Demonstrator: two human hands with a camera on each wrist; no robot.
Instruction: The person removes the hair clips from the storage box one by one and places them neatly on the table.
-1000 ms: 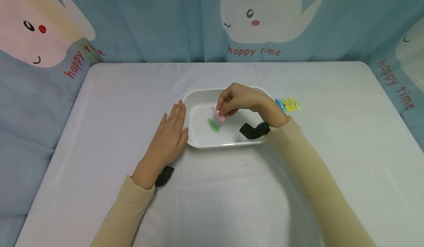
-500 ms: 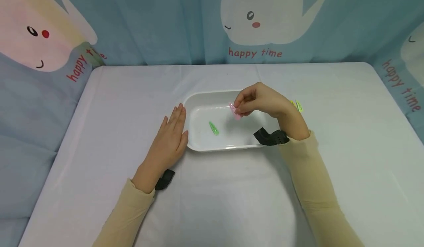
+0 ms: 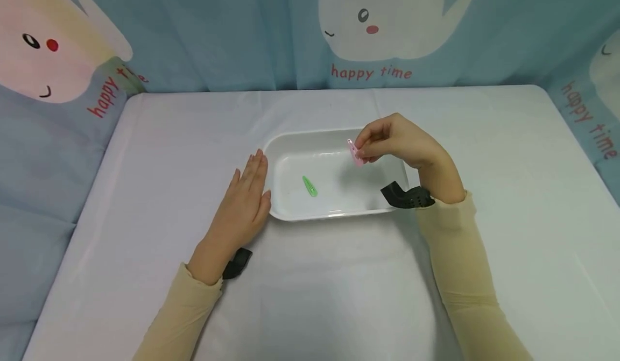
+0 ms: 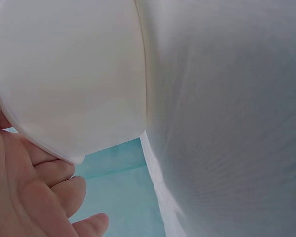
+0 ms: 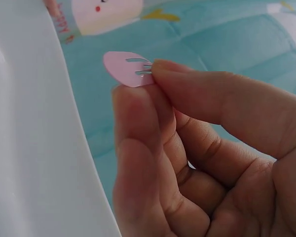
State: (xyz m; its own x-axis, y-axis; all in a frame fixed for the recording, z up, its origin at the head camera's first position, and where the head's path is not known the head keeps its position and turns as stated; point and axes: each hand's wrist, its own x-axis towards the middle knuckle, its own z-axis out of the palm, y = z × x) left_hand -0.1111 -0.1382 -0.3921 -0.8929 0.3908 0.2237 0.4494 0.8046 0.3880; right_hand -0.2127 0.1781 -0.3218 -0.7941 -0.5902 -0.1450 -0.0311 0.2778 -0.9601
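My right hand (image 3: 406, 141) pinches a pink snap hair clip (image 3: 355, 153) between thumb and fingertips, over the right part of a white tray (image 3: 290, 159). The right wrist view shows the wide end of the clip (image 5: 121, 69) sticking out past the fingertips, with slots cut in it. A green hair clip (image 3: 310, 186) lies on the tray's floor, left of the middle. My left hand (image 3: 238, 207) lies along the tray's left end with straight fingers at the rim. From below, the left wrist view has these fingers against the tray's side (image 4: 71, 74).
The tray stands on a white-covered table (image 3: 339, 285). A blue curtain (image 3: 232, 33) with whale prints hangs behind and beside it. Black wrist-worn devices (image 3: 408, 196) sit on both wrists. The area right of the tray is partly hidden by my right hand and wrist.
My right hand has moved right and slightly up with the pink hair clip, away from the green one. It now covers the row of coloured clips seen earlier. The left hand stays put.
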